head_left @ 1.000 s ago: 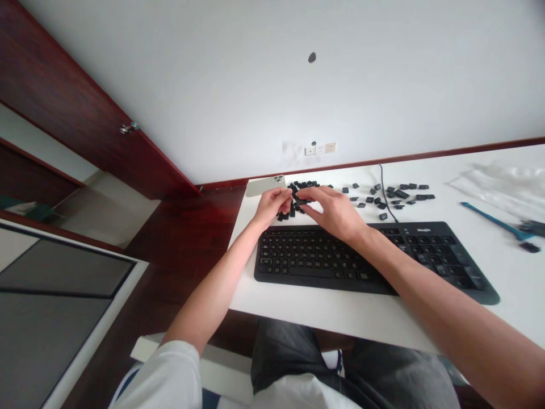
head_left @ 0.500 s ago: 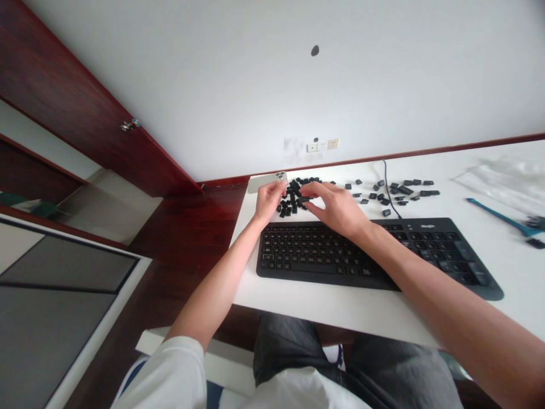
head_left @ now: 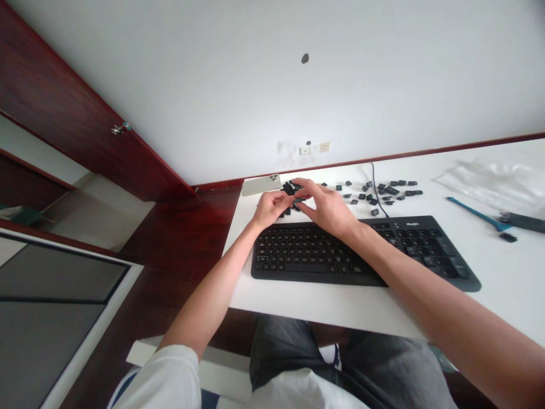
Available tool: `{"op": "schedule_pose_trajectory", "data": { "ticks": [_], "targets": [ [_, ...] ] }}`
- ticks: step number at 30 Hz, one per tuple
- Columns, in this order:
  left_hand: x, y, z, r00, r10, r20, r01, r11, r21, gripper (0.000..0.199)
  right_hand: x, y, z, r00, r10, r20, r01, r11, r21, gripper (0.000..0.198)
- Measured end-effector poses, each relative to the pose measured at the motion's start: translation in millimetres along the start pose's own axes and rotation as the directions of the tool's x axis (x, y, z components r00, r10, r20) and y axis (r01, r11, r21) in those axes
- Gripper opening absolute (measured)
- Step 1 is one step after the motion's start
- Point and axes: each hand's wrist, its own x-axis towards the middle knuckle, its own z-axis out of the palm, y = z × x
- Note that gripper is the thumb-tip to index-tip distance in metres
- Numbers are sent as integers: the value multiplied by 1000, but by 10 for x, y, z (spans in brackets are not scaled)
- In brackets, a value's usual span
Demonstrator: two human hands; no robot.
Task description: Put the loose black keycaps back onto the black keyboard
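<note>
Over a pile of loose black keycaps (head_left: pixel 288 188), my two hands meet at the fingertips. My right hand (head_left: pixel 327 209) curls its thumb and fingers around a dark keycap (head_left: pixel 300 199). From the other side my left hand (head_left: pixel 269 209) has thumb and forefinger pinched at that same keycap. Its exact hold is partly hidden by the fingers. Below the hands lies a black keyboard (head_left: pixel 306 267) with its key positions mostly stripped of caps on the left part. My right forearm crosses over its middle.
A pale phone (head_left: pixel 258 184) lies at the table's back left corner. More loose keycaps (head_left: pixel 392 190) are scattered near the keyboard's cable (head_left: pixel 374 182). At the right are a blue brush (head_left: pixel 477 213), a dark-handled tool (head_left: pixel 528 222) and a clear plastic bag (head_left: pixel 498 182).
My left hand has moved right to meet the right hand's fingertips at the keycap. The view has shifted slightly, showing more of the right side of the table.
</note>
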Motion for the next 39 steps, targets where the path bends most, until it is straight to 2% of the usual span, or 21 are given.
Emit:
{"op": "schedule_pose_trajectory", "data": {
  "ticks": [9,19,21,24,28,32,35,39],
  "targets": [
    [-10,24,15,1000,-5,7,5,1000,-21,52,-9,53,33,998,-57,-4,56,998,-26,54],
    [-6,8,5,1000,2,-7,-2,1000,-12,48,-7,63,1,998,-61,25,61,997,-36,55],
    [-3,3,7,999,18,-36,-19,1000,-9,47,3,77,-9,998,-53,26,54,997,-53,51],
    [9,-13,-2,994,29,-106,-29,1000,2,46,37,110,-44,998,-55,34,58,994,-94,35],
    [22,-72,-37,983,61,-175,-47,996,81,46,100,165,-197,997,-73,-6,72,989,-130,23],
    [23,-120,-59,980,89,-180,-63,988,143,47,69,177,-488,991,14,-136,-32,991,-127,22],
    [20,-103,-58,977,118,-176,-87,981,171,46,-101,96,-720,976,101,-193,-130,981,-144,20],
    [8,-39,-37,975,141,-171,-106,975,196,44,-557,-99,-889,979,132,-153,-157,975,-160,16]
  ]
}}
